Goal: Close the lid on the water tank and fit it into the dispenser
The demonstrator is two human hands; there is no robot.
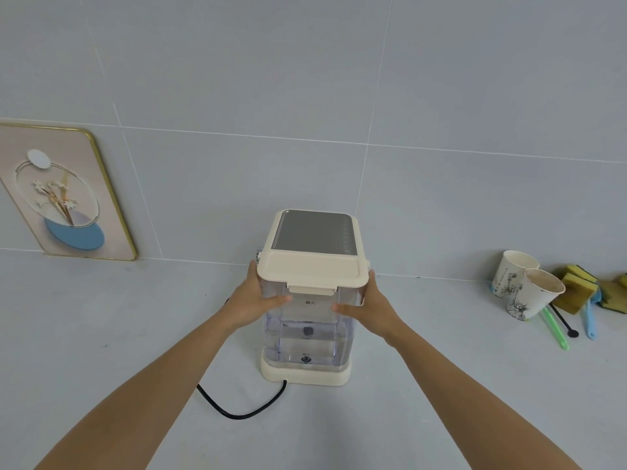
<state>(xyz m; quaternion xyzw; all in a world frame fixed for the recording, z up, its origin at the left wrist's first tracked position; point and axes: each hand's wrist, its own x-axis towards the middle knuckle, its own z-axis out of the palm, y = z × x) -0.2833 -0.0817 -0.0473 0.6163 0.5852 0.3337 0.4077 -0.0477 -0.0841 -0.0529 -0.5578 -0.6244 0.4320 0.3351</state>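
Note:
A clear water tank (307,337), partly filled with water, stands upright on the cream base (305,376) of the dispenser (314,235). Its cream lid (310,271) lies flat on top with the front latch down. My left hand (259,298) grips the tank's upper left side, thumb across the front. My right hand (366,308) grips the upper right side the same way. The dispenser's grey top panel shows just behind the lid.
A black power cord (237,408) loops on the counter in front of the base. Two paper cups (527,288), sponges (576,288) and plastic utensils (556,330) lie at the right. A framed picture (64,195) leans on the tiled wall at the left.

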